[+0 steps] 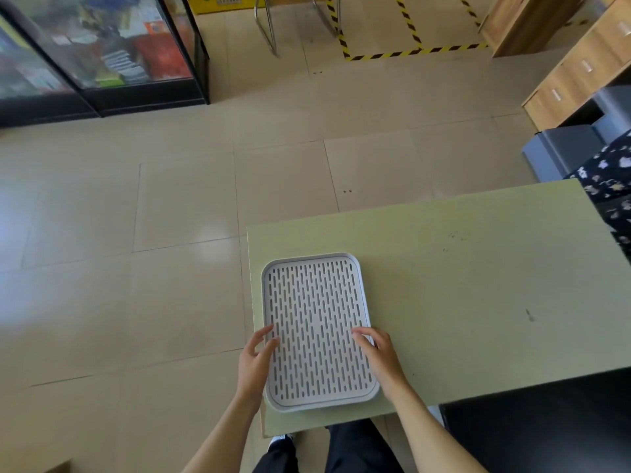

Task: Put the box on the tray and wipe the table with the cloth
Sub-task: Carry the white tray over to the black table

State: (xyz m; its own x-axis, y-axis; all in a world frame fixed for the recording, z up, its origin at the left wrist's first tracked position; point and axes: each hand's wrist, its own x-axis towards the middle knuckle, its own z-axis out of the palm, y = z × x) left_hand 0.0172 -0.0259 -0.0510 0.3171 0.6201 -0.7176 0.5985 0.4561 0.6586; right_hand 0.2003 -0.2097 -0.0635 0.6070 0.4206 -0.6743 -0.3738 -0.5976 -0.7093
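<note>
A white slotted tray (309,257) lies lengthwise on the left part of a pale green table (461,285), close to its left and near edges. My left hand (254,363) is at the tray's left rim with its fingers spread loosely and its thumb touching the rim. My right hand (380,356) rests on the tray's right rim, fingers lying over the edge. Nothing lies on the tray. Neither a box nor a cloth is in view.
Small dark specks (454,235) and a dark mark (529,315) dot the tabletop. A black surface (546,421) adjoins the table's near right. Dark patterned fabric (611,186) and a grey bin (563,155) are at the far right. Tiled floor lies left, with a glass cabinet (102,56) beyond.
</note>
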